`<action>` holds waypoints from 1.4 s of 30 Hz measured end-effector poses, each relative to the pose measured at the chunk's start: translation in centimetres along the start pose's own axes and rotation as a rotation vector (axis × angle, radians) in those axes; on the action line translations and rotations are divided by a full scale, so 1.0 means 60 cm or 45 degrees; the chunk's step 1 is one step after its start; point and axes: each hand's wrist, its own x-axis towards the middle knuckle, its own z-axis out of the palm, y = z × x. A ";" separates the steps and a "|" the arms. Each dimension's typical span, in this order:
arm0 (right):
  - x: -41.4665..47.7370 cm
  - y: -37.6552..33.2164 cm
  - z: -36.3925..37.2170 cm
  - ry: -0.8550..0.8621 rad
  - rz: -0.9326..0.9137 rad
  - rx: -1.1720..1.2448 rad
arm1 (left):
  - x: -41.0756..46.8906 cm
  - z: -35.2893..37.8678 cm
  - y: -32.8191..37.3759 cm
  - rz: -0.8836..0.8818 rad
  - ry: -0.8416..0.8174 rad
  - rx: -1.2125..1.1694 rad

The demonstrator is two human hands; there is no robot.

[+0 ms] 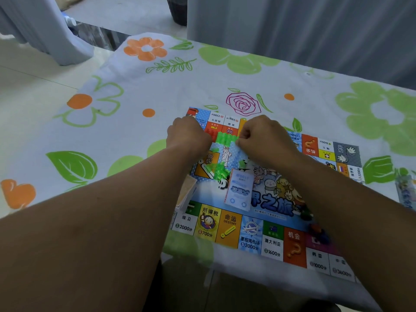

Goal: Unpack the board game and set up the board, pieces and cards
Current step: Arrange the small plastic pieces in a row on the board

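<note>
The colourful game board (252, 230) lies flat on the flowered tablecloth. My left hand (189, 137) and my right hand (263, 138) are both curled at the board's far left part, holding between them a connected strip of green plastic houses (226, 138). Loose green houses (219, 171) lie on the board below the strip. A blue-and-white card stack (239, 190) sits near the board's middle, and a yellowish card stack (185, 194) lies at its left edge. Small dark, red and blue pieces (316, 228) lie under my right forearm.
The flowered tablecloth (126, 122) covers the table, which ends near the board's front edge. A small packet (405, 192) lies at the far right edge. Grey curtains (292, 28) hang behind the table, with a pale chair leg (56, 37) at far left.
</note>
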 end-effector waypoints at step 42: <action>-0.011 -0.002 0.030 0.110 -0.114 -0.001 | 0.000 0.001 -0.001 0.007 0.024 0.002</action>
